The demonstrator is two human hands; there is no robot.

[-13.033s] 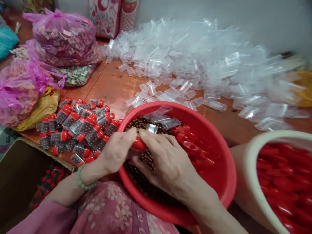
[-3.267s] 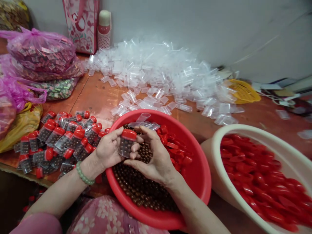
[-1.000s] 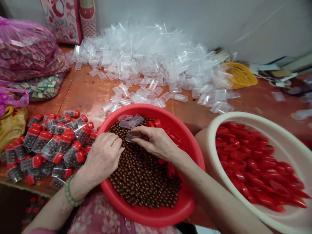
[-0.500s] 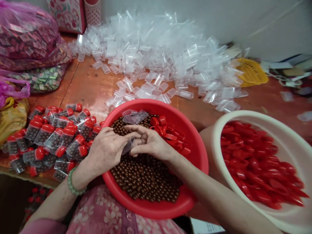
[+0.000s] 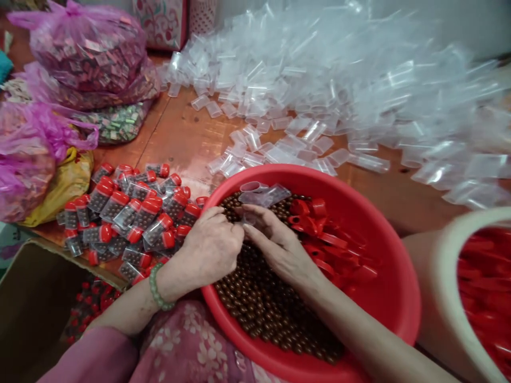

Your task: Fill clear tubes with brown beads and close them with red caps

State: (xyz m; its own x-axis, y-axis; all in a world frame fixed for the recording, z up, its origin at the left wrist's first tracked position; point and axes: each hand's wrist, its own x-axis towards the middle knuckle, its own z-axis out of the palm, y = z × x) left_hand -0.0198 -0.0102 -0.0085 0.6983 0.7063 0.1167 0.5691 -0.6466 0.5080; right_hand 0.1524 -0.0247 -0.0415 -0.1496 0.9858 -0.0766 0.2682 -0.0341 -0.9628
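My left hand (image 5: 213,244), with a green bead bracelet at the wrist, is closed over the left part of the red basin (image 5: 399,298). Its fingers meet those of my right hand (image 5: 275,234), which pinches a small clear plastic piece (image 5: 249,219). What my left fingers grip is hidden. Below both hands lie brown beads (image 5: 271,303). Clear tubes (image 5: 265,194) rest on the beads just beyond my fingers, and red caps (image 5: 335,244) lie in the basin to the right.
Filled red-capped containers (image 5: 131,213) are piled at left, above a cardboard box (image 5: 27,287). Clear tubes (image 5: 319,80) are heaped at the back. Pink bags (image 5: 91,53) stand back left; a white tub (image 5: 435,276) of red parts is at right.
The view has turned left, so things appear farther right and more of the box and bags shows. My hands remain together over the basin; my left fingers are now curled tighter.
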